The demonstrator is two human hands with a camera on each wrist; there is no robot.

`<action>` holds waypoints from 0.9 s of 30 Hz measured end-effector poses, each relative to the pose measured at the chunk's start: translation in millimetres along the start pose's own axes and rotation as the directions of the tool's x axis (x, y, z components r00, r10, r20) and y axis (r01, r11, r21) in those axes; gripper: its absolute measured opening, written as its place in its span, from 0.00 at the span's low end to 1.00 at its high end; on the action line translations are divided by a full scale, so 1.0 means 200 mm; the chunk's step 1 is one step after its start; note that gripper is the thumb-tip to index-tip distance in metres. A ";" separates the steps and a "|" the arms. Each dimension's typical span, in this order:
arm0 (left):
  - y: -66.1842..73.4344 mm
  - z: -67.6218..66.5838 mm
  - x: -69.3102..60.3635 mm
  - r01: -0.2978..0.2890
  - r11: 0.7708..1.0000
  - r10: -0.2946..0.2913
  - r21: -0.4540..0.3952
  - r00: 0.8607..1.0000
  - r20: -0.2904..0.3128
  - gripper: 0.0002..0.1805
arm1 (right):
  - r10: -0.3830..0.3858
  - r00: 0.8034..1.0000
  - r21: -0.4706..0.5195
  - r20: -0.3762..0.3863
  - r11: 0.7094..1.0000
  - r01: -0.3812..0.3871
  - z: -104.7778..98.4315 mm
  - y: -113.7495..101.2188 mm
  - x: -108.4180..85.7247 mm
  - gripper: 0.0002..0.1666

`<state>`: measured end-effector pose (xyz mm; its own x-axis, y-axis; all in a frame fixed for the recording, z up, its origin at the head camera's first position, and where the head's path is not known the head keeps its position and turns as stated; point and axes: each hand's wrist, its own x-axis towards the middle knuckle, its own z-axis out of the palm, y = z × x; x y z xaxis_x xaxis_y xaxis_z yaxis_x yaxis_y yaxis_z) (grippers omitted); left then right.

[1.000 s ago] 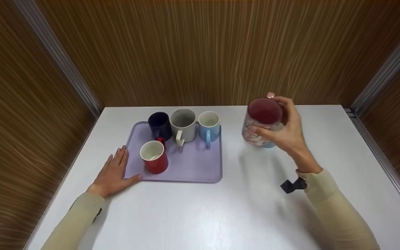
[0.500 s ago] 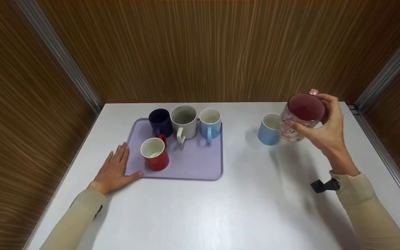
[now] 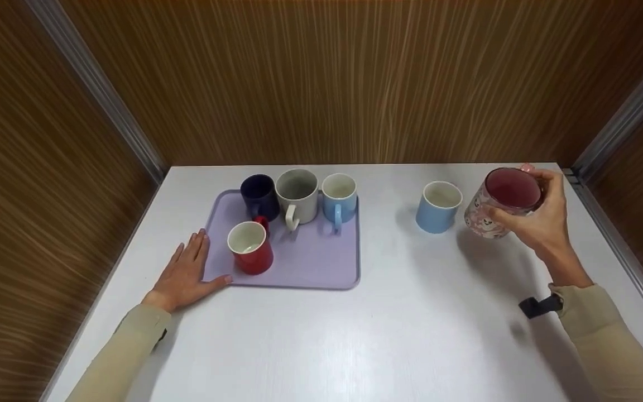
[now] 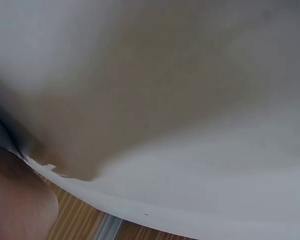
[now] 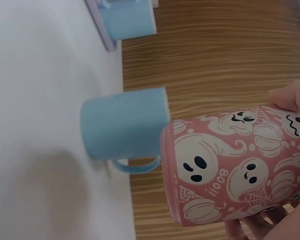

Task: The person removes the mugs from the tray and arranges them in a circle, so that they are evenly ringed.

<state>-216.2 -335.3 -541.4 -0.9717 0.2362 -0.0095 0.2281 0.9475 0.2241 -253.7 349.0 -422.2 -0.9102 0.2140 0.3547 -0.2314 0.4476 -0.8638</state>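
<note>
My right hand grips a pink mug with white ghost figures, thumb on its near side and fingers behind, its dark red inside tilted toward the camera. In the right wrist view the ghost mug overlaps part of a light blue mug. That blue mug stands upright on the table, just left of the ghost mug. My left hand lies flat with spread fingers at the left edge of the lilac tray, its thumb at the tray's near rim.
On the tray stand a red mug at the front left and, along the back, a dark blue mug, a grey-white mug and another light blue mug. Wood-grain panels rise behind and beside the white table.
My right hand has carried the ghost mug to the right, past the standing blue mug, and most recently lowered it toward the table. The blue mug is uncovered to view. My left hand stays put.
</note>
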 end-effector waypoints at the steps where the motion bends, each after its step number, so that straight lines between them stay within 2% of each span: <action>1: 0.00 0.00 0.00 0.001 1.000 -0.001 -0.002 1.000 0.003 0.66 | 0.017 1.000 -0.020 0.007 1.000 -0.017 0.00 0.02 0.00 0.55; 6: 0.00 0.01 0.01 0.000 1.000 0.000 -0.004 1.000 0.010 0.66 | 0.085 0.995 -0.116 0.052 0.990 -0.079 0.02 0.11 -0.02 0.57; 10: 0.00 0.01 0.01 -0.003 1.000 0.003 0.000 1.000 0.001 0.66 | 0.109 0.990 -0.151 0.089 0.984 -0.095 0.05 0.17 -0.03 0.58; 15: 0.00 0.01 0.01 -0.013 1.000 0.012 -0.014 1.000 -0.028 0.66 | 0.125 0.987 -0.182 0.100 0.978 -0.106 0.09 0.24 -0.06 0.59; 22: 0.01 0.00 0.00 -0.010 1.000 0.010 -0.015 0.999 -0.038 0.66 | 0.175 0.977 -0.187 0.120 0.971 -0.151 0.12 0.26 -0.06 0.62; 27: 0.00 0.00 0.00 -0.015 1.000 0.014 -0.019 0.999 -0.040 0.65 | 0.184 0.975 -0.184 0.125 0.970 -0.160 0.13 0.26 -0.05 0.62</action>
<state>-215.9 -334.4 -541.7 -0.9700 0.2409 0.0323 0.2415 0.9396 0.2427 -264.7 347.8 -480.3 -0.9728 0.1828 0.1421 -0.0159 0.5597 -0.8286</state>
